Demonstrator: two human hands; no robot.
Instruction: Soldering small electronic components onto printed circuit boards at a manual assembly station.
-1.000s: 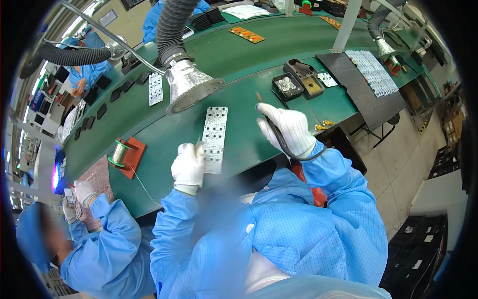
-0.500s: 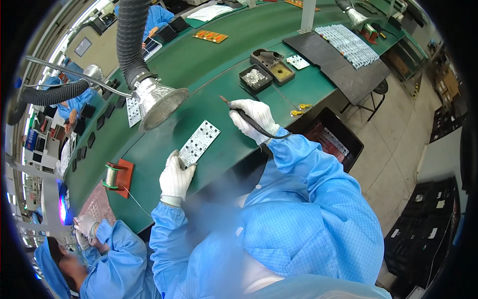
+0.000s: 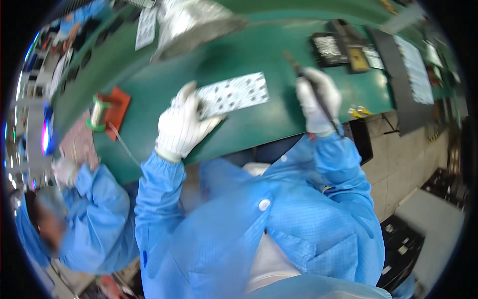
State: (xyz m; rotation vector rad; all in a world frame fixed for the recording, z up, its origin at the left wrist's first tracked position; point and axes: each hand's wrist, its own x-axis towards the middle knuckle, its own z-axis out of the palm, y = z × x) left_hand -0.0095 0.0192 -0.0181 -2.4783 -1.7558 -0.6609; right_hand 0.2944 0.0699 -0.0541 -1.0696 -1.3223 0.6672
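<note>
Circuit board [image 3: 234, 94] now stretches nearly crosswise over the desk [image 3: 269, 132], no longer slanting away, its free end towards the dark pen-shaped tool [image 3: 315, 90]; the left hand's [image 3: 180, 123] fingers pinch its left end, the right hand's [image 3: 319, 99] wrap the tool.

Free: bare green bench [image 3: 274, 112] at ctr, btw board [image 3: 234, 94] & R hand [image 3: 323, 97], plus strip below board; in the way: metal hood [image 3: 191, 25] top L of ctr, spool [image 3: 98, 113] on red stand [image 3: 117, 112] L, parts tray [image 3: 328, 47] upr R, L hand [image 3: 180, 124] at board's L end, iron [image 3: 301, 71] poking up past R hand
</note>
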